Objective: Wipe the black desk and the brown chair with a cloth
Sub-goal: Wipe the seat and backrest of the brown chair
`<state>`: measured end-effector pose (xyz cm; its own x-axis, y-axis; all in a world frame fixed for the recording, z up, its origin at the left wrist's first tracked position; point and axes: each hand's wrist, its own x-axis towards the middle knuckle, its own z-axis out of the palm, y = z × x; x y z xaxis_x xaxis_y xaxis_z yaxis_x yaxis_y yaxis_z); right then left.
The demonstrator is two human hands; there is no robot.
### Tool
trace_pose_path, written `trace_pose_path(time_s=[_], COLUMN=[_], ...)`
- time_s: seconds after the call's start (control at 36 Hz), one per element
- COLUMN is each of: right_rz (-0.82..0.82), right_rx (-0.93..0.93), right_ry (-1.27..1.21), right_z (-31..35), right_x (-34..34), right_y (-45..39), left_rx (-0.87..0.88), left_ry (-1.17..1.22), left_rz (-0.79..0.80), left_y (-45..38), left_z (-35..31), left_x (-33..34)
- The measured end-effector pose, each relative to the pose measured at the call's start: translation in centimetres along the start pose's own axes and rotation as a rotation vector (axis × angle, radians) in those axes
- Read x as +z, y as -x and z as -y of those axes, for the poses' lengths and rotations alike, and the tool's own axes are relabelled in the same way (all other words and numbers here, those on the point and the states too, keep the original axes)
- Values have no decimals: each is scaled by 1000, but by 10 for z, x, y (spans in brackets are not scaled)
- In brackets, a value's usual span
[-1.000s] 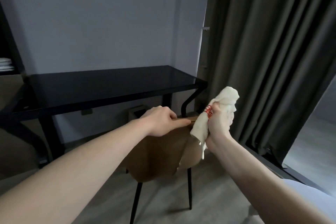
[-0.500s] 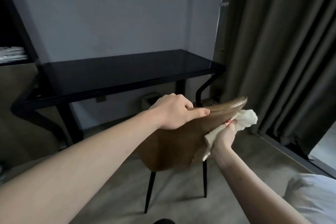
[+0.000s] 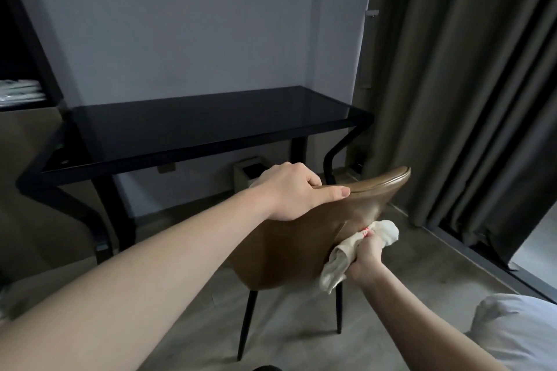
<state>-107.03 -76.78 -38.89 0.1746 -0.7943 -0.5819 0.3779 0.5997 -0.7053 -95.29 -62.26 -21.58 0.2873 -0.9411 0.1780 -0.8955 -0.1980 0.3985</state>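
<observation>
A: Where is the brown chair (image 3: 301,241) now?

B: It stands on the grey floor (image 3: 422,274), in front of the black desk (image 3: 205,126). Its back faces the person, and two thin black legs show under it.

A: And what is the left hand (image 3: 294,194) doing?

B: It grips the top edge of the chair back. The fingers are curled over the edge to the far side, and the thumb lies straight along the near side of the rim.

A: What about the right hand (image 3: 366,259)?

B: It is lower, at the right side of the chair back. Its fingers are closed around a bunched white cloth (image 3: 358,248), and the cloth touches the brown surface there. A small red mark shows on the cloth near the fingers. One end of the cloth hangs down below the hand, the other end sticks out above it.

A: And the desk?

B: It is against the pale wall (image 3: 196,24). A dark curtain (image 3: 467,84) hangs to the right of it, and a small bin (image 3: 250,172) stands under it.
</observation>
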Motion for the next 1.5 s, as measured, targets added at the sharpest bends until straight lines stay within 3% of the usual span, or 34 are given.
trace_pose_path(time_s=[0.25, 0.33, 0.39, 0.44, 0.53, 0.67, 0.94, 1.08, 1.31, 1.39, 1.5], right_rz=[190, 170, 190, 227, 197, 90, 41, 60, 70, 130, -26], right_rx=[-333, -630, -943, -1117, -1120, -1176, -908, -860, -1028, -986, -838], right_ry=[110, 356, 624, 905, 1169, 1189, 554, 500, 552, 470, 285], right_z=[76, 75, 76, 80, 92, 122, 130, 118, 40, 18, 29], right_x=[4, 0, -1, 2, 10, 19, 16, 10, 7, 16, 29], right_y=[88, 113, 130, 132, 134, 108, 72, 83, 139, 154, 136], left_rx=[-4, -35, -48, -55, -72, -65, -59, -69, -98, -87, -72], left_ry=[66, 120, 143, 152, 152, 155, 117, 124, 134, 125, 93], left_rz=[30, 62, 74, 62, 45, 34, 15, 32, 6, -2, 11], left_y=[9, 12, 13, 14, 15, 12, 3, 7, 11, 12, 12], left_z=[-5, -6, -6, -6, -6, -4, -4, -9, -10, -9, -8], left_x=[-5, -9, -10, -9, -7, -6, -2, -5, -5, -4, -4])
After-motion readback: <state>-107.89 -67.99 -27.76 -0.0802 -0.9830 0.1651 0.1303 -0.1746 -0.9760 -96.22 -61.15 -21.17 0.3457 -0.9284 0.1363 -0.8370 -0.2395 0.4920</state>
